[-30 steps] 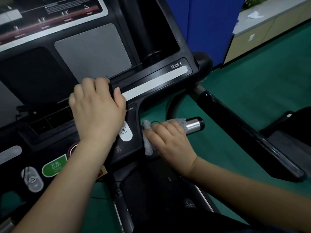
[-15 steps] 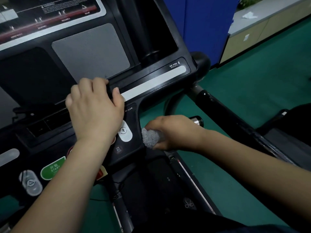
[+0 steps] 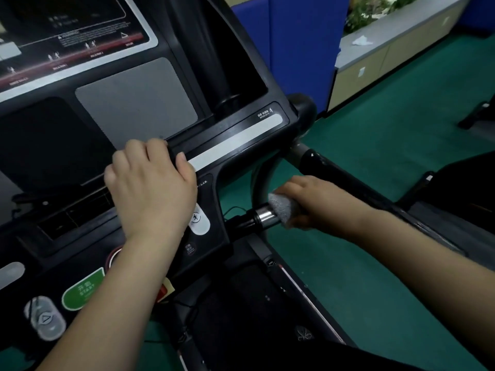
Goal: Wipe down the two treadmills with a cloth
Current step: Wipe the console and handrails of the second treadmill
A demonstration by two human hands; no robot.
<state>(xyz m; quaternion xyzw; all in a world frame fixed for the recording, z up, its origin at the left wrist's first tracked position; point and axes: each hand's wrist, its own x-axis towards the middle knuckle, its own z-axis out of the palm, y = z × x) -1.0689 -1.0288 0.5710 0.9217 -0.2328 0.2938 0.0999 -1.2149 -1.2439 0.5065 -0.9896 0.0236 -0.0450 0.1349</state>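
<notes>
cloth [image 3: 284, 208] mostly hidden, console labels [image 3: 57, 56] blurred

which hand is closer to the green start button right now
The left. The left hand rests on the console ledge above the green start button, its forearm passing just beside it. The right hand is farther right, holding the cloth on the chrome handle.
</notes>
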